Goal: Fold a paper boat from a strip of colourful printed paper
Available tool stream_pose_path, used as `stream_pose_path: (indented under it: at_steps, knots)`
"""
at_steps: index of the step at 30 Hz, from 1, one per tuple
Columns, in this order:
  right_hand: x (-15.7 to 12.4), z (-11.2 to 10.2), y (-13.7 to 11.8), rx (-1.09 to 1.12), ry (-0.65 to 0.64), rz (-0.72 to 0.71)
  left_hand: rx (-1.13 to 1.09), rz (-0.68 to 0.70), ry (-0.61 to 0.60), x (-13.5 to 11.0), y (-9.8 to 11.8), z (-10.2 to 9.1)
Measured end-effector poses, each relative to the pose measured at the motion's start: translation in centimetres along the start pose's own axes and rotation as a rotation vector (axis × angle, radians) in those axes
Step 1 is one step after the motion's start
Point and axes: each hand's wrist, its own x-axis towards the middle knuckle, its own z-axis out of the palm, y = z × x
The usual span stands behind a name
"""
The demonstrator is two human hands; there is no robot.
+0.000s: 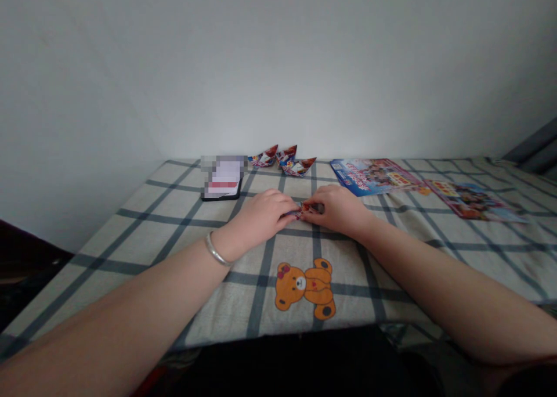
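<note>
Between my two hands is a small folded piece of printed paper (300, 210), mostly covered by my fingers. My left hand (268, 211), with a silver bangle at the wrist, pinches its left side. The fingers of my right hand (338, 210) are closed on its right side. Both hands rest low over the checked tablecloth. Beyond them, near the wall, stand several folded paper boats, one at the left (263, 158) and another at the front right (299, 167), in similar blue and red print.
A phone (224, 179) with a partly blurred screen lies left of the boats. Printed flyers (374, 176) lie to the right, with another flyer (474, 201) farther right. The tablecloth (183, 217) bears an orange bear print. A white wall (278, 66) stands behind the table.
</note>
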Motion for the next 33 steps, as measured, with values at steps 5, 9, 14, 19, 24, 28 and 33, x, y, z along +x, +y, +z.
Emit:
stream_pose_path:
  at_steps: [5, 9, 14, 19, 24, 28, 33]
  knots:
    - [0.2, 0.0, 0.3, 0.052, -0.034, 0.021, -0.032, 0.012, 0.025, 0.0, -0.1, 0.3]
    - [0.4, 0.0, 0.8, 0.143, -0.076, -0.029, -0.105, 0.011, 0.033, 0.0, -0.2, 0.1]
    - [0.5, 0.2, 1.3, 0.238, -0.055, 0.004, -0.153, -0.086, 0.072, -0.1, -0.1, 0.3]
    - [0.6, 0.3, 1.2, 0.291, -0.080, 0.019, -0.124, -0.011, 0.036, 0.0, -0.3, 0.5]
    - [0.6, 0.4, 1.3, 0.251, -0.062, -0.004, -0.093, 0.018, 0.063, 0.0, -0.5, 0.8]
    - [0.6, 0.8, 1.4, 0.233, -0.054, -0.026, -0.075, 0.024, 0.036, 0.1, -0.3, 0.8]
    - [0.6, 1.1, 1.4, 0.198, -0.026, -0.029, -0.042, 0.023, 0.028, 0.2, -0.2, 0.6]
